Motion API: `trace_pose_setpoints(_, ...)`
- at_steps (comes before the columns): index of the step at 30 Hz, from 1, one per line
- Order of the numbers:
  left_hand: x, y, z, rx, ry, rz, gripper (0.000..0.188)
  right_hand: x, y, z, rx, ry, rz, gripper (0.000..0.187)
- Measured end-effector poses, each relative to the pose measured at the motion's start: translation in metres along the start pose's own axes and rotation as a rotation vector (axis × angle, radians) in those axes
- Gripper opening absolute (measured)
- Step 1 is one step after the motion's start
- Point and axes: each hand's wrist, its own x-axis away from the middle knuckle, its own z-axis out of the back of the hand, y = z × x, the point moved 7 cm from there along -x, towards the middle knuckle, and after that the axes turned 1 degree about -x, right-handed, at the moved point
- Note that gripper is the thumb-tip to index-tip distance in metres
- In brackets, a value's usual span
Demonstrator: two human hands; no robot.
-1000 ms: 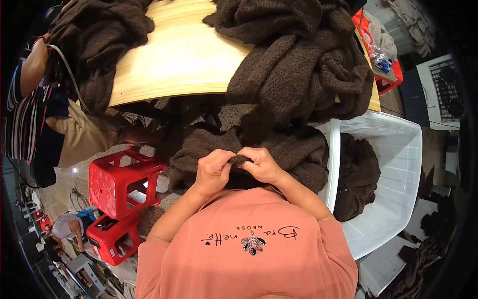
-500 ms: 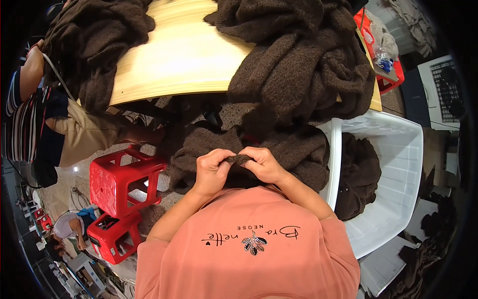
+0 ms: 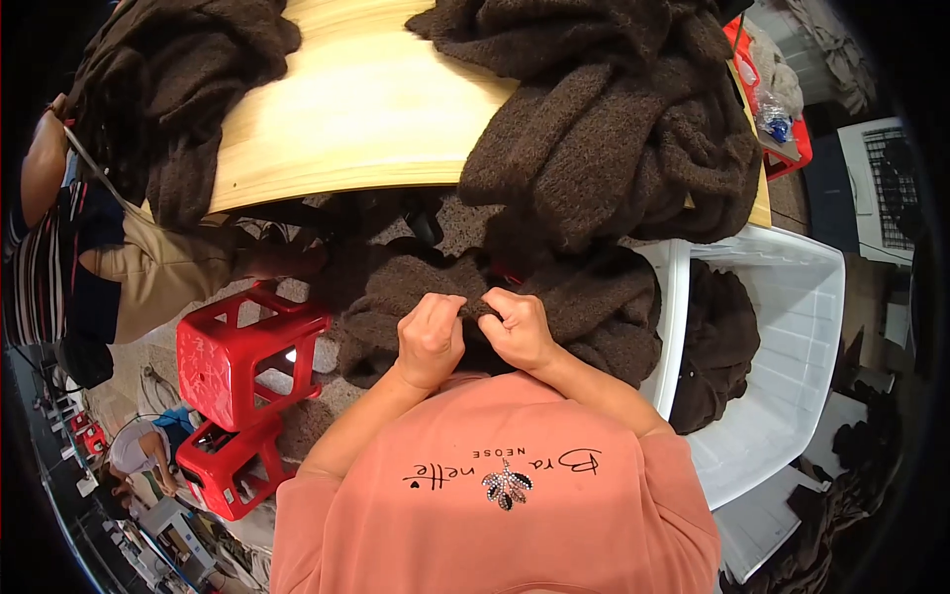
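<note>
Across my lap lies a dark brown knitted garment (image 3: 406,297), bunched in thick folds. My left hand (image 3: 431,340) is closed, thumb and fingers pinched on the knit near the middle of the lap. Close beside it my right hand (image 3: 517,327) is closed too, with its index finger bent and its fingertips on the same knit. A small gap separates the two hands. The bit of fabric inside each pinch is mostly hidden by the fingers.
Ahead stands a pale wooden table (image 3: 366,109) with brown knit heaps (image 3: 614,129) hanging over its edge. A white plastic bin (image 3: 792,366) with dark knitwear stands at my right. Red stools (image 3: 213,371) are at my left, near a person in striped clothing (image 3: 45,267).
My hands have moved slightly apart, and the fabric edge that showed between my fingertips is now mostly out of sight. The left fist has turned a little more knuckles-up.
</note>
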Motion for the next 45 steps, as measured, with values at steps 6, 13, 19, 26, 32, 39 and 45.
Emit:
trace_pose_setpoints(6, -0.004, 0.009, 0.007, -0.088, 0.134, -0.105, 0.023, -0.006, -0.003, 0.001, -0.061, 0.058, 0.012, 0.006)
trace_pose_setpoints(13, -0.001, -0.014, -0.002, 0.446, -0.064, 0.393, 0.013, -0.004, 0.018, 0.002, -0.583, -0.252, -0.152, 0.009)
trace_pose_setpoints(19, 0.021, -0.032, -0.020, 0.792, -0.180, 0.694, 0.008, 0.008, 0.023, 0.013, -0.623, -0.230, -0.157, 0.043)
trace_pose_setpoints(26, 0.021, -0.024, -0.025, 0.880, -0.300, 0.753, 0.007, 0.003, 0.006, 0.022, -0.412, -0.145, -0.014, 0.029)
trace_pose_setpoints(32, 0.022, -0.022, -0.026, 0.753, -0.370, 0.665, 0.006, 0.011, -0.005, 0.010, -0.326, -0.159, 0.070, 0.006)
trace_pose_setpoints(39, 0.022, -0.026, -0.027, 0.801, -0.346, 0.778, 0.004, 0.011, 0.004, 0.004, -0.395, -0.225, -0.113, 0.007)
trace_pose_setpoints(45, 0.026, -0.031, -0.030, 0.562, -0.424, 0.666, 0.003, 0.016, -0.007, 0.001, -0.160, -0.182, 0.110, 0.009)
